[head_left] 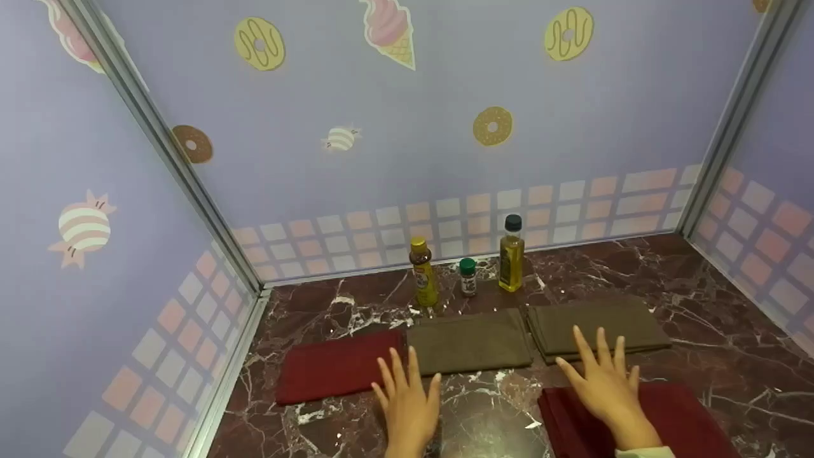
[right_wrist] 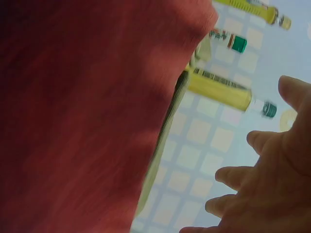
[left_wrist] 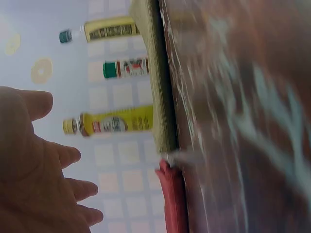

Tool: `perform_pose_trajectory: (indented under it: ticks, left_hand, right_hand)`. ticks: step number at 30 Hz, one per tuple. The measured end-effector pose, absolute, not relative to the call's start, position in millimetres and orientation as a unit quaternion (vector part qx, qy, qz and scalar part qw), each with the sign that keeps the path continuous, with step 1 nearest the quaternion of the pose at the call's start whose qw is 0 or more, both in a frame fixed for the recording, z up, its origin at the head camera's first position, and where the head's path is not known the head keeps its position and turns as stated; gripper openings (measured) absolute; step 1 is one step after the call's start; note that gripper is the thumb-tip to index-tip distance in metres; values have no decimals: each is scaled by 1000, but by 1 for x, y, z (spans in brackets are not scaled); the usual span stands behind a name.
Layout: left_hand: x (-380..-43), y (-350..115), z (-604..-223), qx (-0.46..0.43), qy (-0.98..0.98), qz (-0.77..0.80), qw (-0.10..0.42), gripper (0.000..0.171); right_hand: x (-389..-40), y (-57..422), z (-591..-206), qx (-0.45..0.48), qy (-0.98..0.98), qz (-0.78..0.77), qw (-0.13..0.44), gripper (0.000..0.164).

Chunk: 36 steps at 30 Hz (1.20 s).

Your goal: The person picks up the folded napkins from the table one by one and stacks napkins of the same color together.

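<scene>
The near red cloth [head_left: 680,420] is lying folded on the near right of the tabletop [head_left: 731,305], partly below the right hand [head_left: 604,391]. Farther off, the left red cloth [head_left: 337,367], left olive cloth [head_left: 470,343] and right olive cloth [head_left: 598,318] are forming a row from left to right. Beyond the row, the sauce bottle [head_left: 425,280], shaker [head_left: 468,280] and oil bottle [head_left: 511,261] are standing upright.

The step in hand is seemingly the arranging of folded cloths. When adjusting one, good practice is supporting both sides, moving all layers together and squaring its edges without dragging its neighbour. Pressing lightly with flat palms is likely avoiding creases.

Both hands are spreading their fingers and gripping nothing. The left hand [head_left: 410,401] is pointing far, its fingertips overlapping the left red cloth's near right corner in the head view; contact there is remaining unclear. The right hand is pointing far and slightly left, its fingers standing apart from the near red cloth in the right wrist view.
</scene>
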<state>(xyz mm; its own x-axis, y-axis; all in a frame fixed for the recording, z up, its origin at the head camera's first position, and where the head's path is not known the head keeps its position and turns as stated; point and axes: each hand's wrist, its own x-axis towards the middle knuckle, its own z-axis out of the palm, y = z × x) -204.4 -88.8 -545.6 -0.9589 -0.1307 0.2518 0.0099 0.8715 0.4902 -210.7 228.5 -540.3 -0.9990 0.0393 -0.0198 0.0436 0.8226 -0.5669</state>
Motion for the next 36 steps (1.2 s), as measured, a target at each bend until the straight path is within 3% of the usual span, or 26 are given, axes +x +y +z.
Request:
perform_pose_trajectory:
  ticks: [15, 27, 36]
  left_hand:
    - [-201, 3, -548, -106, -963, -244, 43, 74]
    - [-196, 50, -557, -217, -967, -130, 23, 76]
    - [-198, 65, -561, -245, -967, -72, 2, 74]
  right_hand:
    - [-175, 299, -554, 129, 933, -324, 85, 93]
    - [-159, 329, -563, 205, 909, -329, 156, 108]
    - [-159, 337, -568, 225, 902, -327, 170, 112]
